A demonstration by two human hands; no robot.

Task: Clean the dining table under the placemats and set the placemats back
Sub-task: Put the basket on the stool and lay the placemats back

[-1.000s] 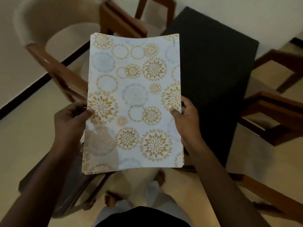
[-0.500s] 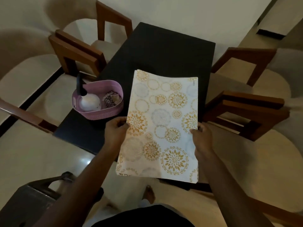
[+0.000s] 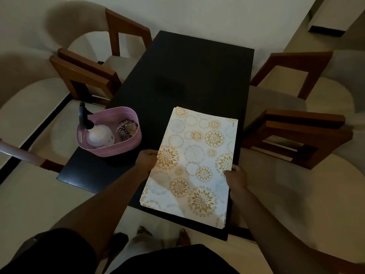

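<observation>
Left grip (image 3: 147, 160) and right grip (image 3: 235, 176) are pinching the placemats (image 3: 193, 165), swinging them back over the bench (image 3: 187, 76) for relaying.

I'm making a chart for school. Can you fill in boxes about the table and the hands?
Table: dark, wooden chairs on both sides
Placemats: stacked, white with gold flowers, over the table's near right part
Left hand: grips the stack's left edge
Right hand: grips the stack's right edge
Basket: pink, near left on the table, holds a spray bottle and a cloth
</observation>
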